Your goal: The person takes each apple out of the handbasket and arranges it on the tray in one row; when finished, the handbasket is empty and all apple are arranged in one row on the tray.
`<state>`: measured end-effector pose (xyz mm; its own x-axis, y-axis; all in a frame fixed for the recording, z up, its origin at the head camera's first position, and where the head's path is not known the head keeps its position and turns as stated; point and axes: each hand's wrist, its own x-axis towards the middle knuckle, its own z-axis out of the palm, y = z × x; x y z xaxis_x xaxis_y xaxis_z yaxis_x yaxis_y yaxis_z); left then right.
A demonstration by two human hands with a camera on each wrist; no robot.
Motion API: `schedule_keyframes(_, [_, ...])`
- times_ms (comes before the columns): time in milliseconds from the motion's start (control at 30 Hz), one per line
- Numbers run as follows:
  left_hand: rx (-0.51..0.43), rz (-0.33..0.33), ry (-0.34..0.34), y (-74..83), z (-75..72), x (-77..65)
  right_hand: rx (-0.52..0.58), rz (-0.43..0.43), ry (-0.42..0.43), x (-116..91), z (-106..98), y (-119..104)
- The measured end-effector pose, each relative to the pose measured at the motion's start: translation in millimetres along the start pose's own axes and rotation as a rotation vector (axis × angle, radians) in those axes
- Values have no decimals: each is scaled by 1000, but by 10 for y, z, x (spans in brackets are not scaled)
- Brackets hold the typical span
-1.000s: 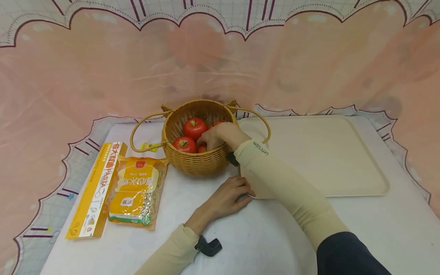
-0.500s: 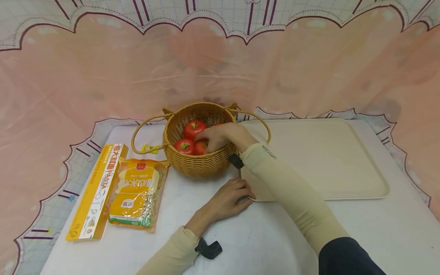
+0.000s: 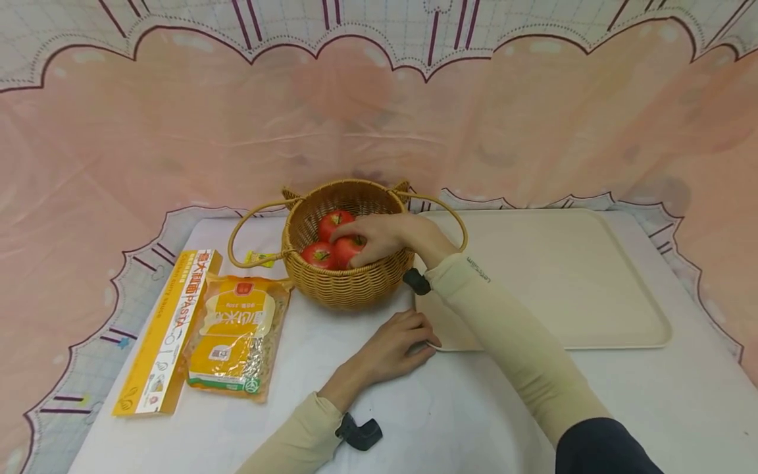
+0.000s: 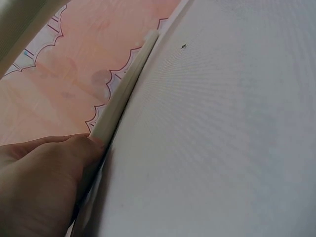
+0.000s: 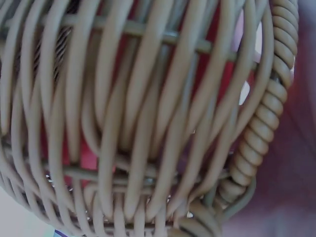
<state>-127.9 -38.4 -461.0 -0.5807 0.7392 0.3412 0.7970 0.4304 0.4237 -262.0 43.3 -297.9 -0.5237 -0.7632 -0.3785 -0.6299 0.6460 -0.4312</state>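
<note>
Compared with a second earlier, the right hand [image 3: 381, 238] had drawn slightly back toward the right, and the apple [image 3: 348, 251] it gripped showed more of its red skin and sat higher against the rim. Its fingers were clamped on that apple, which was still inside the wicker basket [image 3: 340, 291], beside two other apples [image 3: 335, 225] [image 3: 320, 255]. A patch of red seen earlier behind the hand was now covered by it. The left hand [image 3: 393, 342] had stayed at the tray [image 3: 568, 283], its fingers pinching the near left corner.

The basket's near rim ran just below the right hand, and its right handle reached over the tray's left side. The tray's raised edge stood just beside the basket, and its flat surface stretched away to the right, partly under the right forearm. A strip of bench [image 3: 468, 421] ran in front of the tray. On the left, the noodle bag [image 3: 233, 336] lay close to the basket, with the pasta box [image 3: 166, 332] alongside and a small yellow packet [image 3: 253, 256] under the left handle.
</note>
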Motion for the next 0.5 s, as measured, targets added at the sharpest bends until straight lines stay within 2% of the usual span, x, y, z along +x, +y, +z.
schedule_keyframes(167, [-11,6,7,-6,1,2,21,-1,86,-43,43,14])
schedule_keyframes(500, [-20,40,38,3,-8,17,49,-73,211,-132,85,59])
